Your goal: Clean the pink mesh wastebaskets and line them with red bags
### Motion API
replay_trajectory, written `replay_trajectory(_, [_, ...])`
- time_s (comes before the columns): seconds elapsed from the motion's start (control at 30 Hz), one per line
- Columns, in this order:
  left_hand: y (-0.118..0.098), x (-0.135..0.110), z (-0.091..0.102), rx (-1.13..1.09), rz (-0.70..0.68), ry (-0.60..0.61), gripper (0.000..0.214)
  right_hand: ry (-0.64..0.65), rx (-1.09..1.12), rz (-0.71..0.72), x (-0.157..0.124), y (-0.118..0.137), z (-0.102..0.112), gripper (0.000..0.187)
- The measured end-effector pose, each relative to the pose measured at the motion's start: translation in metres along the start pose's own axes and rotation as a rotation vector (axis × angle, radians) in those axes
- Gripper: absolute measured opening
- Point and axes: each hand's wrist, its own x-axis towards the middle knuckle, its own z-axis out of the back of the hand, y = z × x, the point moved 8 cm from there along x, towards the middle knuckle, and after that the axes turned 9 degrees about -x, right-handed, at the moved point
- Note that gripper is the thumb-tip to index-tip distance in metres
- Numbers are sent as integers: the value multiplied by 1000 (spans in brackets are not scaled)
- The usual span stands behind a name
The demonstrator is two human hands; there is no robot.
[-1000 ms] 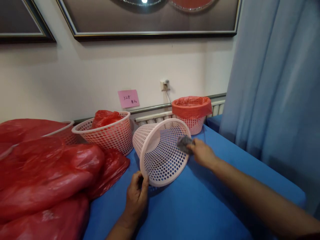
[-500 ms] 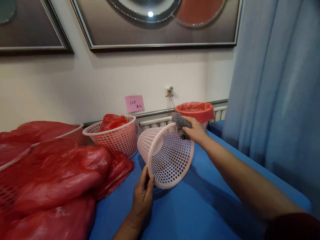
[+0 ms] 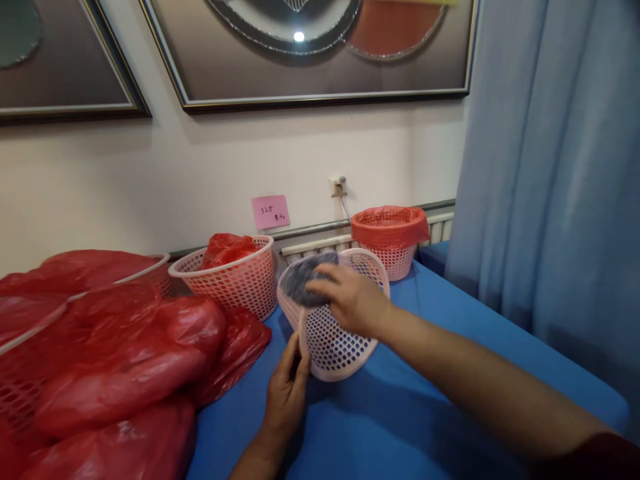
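Note:
A pale pink perforated plastic basket (image 3: 336,347) lies tilted on its side, its mouth turned toward me. My left hand (image 3: 287,390) grips the lower left of its rim, thumb on one side and fingers on the other. My right hand (image 3: 353,297) holds a grey fluffy cloth (image 3: 306,280) over the upper left of the rim. The cloth is blurred by motion and covers part of the rim and the basket's side. Whether the cloth presses on the rim at every point is hidden.
Left lie red plastic bags (image 3: 135,353) over other baskets. Behind stand a pink basket (image 3: 235,283) with a red bag inside and a red-lined basket (image 3: 393,243). All rest on a blue-covered table (image 3: 425,400). A blue curtain (image 3: 550,167) hangs at right.
My right hand has moved the grey cloth leftward and down, from the rim's upper right to its upper left. My left hand keeps its grip on the rim.

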Motion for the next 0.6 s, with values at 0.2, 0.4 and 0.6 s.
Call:
replay_trajectory(0.2, [9, -4, 2, -29, 26, 15, 62, -253, 532, -1038, -84, -165, -16, 51])
replay_trajectory(0.4, [15, -8, -8, -102, 7, -11, 60, -125, 936, -1375, -188, -115, -104, 20])
replay_trajectory(0.6, [23, -1, -19, -224, 50, -89, 68, -66, 1275, -1485, -194, -23, -149, 18])
